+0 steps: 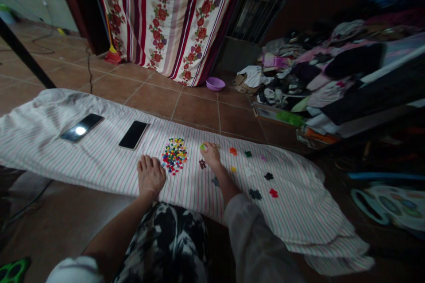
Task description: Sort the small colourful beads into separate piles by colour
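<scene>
My left hand [152, 176] lies flat on the striped cloth [109, 168], fingers stretched out, just left of a heap of small multicoloured pieces [175, 154]. To the right of that heap, my right hand [211, 155] has its fingers closed at a small lime-green piece or cluster [203, 147]; its exact kind is too small to make out. Close to this hand are a brown cluster [202, 164] and a grey one [215, 181]. Farther right sit separate single-colour clusters, among them orange [233, 151], dark green [248, 154], yellow [233, 169], black [268, 176] and red [273, 193].
Two phones lie on the cloth at left, one with a bright reflection [81, 127] and one dark [133, 135]. On the tiled floor beyond stands a purple basin [215, 83] by a flowered curtain [166, 17]. Piled clothes [299, 66] fill the right side.
</scene>
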`<state>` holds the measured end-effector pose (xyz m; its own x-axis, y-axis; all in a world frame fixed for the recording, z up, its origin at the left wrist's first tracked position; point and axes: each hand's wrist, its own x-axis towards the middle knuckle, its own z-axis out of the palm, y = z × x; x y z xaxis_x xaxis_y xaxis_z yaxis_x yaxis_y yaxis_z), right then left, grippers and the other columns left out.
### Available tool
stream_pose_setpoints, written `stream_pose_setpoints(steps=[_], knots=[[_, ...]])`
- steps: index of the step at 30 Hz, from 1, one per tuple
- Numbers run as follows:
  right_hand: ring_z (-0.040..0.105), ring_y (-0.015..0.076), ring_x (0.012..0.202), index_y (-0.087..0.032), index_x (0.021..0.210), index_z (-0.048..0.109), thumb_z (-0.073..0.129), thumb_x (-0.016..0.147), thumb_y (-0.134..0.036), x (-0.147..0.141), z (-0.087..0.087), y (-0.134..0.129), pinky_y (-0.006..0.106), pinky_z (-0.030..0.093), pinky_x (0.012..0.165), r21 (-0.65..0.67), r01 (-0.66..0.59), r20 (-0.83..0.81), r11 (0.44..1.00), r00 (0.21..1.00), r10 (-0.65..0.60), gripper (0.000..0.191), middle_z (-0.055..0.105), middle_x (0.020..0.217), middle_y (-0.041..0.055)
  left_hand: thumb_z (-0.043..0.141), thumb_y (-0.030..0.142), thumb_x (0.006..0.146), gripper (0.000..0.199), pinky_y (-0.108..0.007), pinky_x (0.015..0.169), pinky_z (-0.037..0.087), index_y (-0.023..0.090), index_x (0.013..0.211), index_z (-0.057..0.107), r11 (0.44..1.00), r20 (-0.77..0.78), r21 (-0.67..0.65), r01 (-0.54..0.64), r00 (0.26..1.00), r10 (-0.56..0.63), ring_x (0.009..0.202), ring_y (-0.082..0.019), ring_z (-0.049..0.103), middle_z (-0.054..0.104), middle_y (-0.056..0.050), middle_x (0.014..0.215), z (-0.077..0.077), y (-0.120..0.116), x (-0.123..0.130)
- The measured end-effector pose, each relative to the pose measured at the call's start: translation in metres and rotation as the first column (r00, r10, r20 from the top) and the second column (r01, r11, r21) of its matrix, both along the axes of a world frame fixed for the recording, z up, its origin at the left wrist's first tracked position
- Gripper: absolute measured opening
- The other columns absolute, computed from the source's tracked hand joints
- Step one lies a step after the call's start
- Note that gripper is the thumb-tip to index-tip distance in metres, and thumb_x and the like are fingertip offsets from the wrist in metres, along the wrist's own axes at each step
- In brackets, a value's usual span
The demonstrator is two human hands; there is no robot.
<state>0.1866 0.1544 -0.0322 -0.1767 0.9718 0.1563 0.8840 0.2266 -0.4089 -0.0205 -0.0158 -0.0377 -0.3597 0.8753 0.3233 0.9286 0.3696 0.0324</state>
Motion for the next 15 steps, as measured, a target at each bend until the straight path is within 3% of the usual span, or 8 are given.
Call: stream_pose_setpoints(steps=[3,6,11,15], knots=[[0.057,0.0191,0.092,-0.017,0.108,0.065,0.055,0.081,-0.02,-0.006,0.004,-0.001,0.028,0.044,0.084,0.061,-0.012,-0.04,0.998,0.999,0.014,0.029,0.061,0.104,0.0098,0.037,0.029,0.085,0.038,-0.048,0.105,0.027,0.007,0.11,0.055,1.0,0.008,0.004,0.001,1.0,-0.001,0.129,-0.036,0.04,0.05,-0.025,0.128,0.0,0.0,0.0],[0.057,0.0174,0.086,-0.019,0.105,0.066,0.052,0.083,-0.019,-0.022,0.008,-0.001,0.028,0.045,0.083,0.077,-0.101,-0.095,0.992,0.99,0.108,0.026,0.062,0.103,0.0076,0.037,0.03,0.086,0.038,-0.048,0.106,0.027,0.007,0.109,0.055,1.0,0.009,0.003,0.003,1.0,-0.003,0.129,-0.036,0.039,0.051,-0.025,0.128,0.0,0.0,0.0],[0.057,0.0157,0.087,-0.023,0.104,0.068,0.049,0.085,-0.017,-0.063,0.012,0.0,0.026,0.044,0.085,0.035,-0.291,-0.137,0.956,0.946,0.293,0.027,0.063,0.1,0.0043,0.037,0.029,0.085,0.038,-0.048,0.106,0.028,0.007,0.109,0.056,1.0,0.016,0.003,0.002,1.0,-0.002,0.129,-0.036,0.039,0.051,-0.024,0.127,0.002,0.0,0.0],[0.056,0.016,0.094,-0.022,0.107,0.069,0.048,0.086,-0.015,-0.093,0.015,0.003,0.025,0.043,0.089,-0.012,-0.363,-0.098,0.932,0.928,0.36,0.03,0.063,0.103,0.0056,0.037,0.03,0.085,0.038,-0.049,0.105,0.029,0.007,0.109,0.056,1.0,0.012,0.004,0.005,1.0,-0.005,0.128,-0.037,0.041,0.052,-0.024,0.126,0.004,0.0,0.0]])
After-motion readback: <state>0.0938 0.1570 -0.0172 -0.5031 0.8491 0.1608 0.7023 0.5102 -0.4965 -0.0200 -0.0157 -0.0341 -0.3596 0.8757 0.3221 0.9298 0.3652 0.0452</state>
